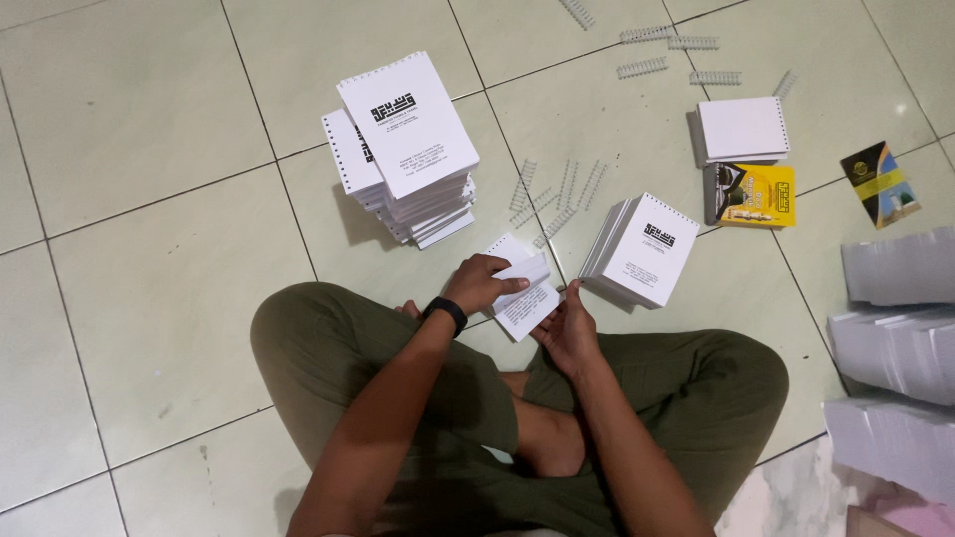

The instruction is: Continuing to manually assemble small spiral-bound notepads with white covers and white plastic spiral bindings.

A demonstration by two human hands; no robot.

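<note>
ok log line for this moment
left hand: flipping booklet pages | right hand: holding booklet edge | tall booklet stack ahead

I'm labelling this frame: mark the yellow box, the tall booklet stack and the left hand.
yellow box (pixel 764 195), head view, its top face.
tall booklet stack (pixel 410 129), head view, top cover.
left hand (pixel 482 283), head view, its back.

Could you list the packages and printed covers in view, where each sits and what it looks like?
Yellow box: flat rectangle on the floor at right, below a white pad.
Dark card: far right, black with yellow and green.
Tall stack: white booklets, black printed covers, upper middle.
Small stack: same covers, beside the right hand.
Booklet: white, held by the left hand.
</note>
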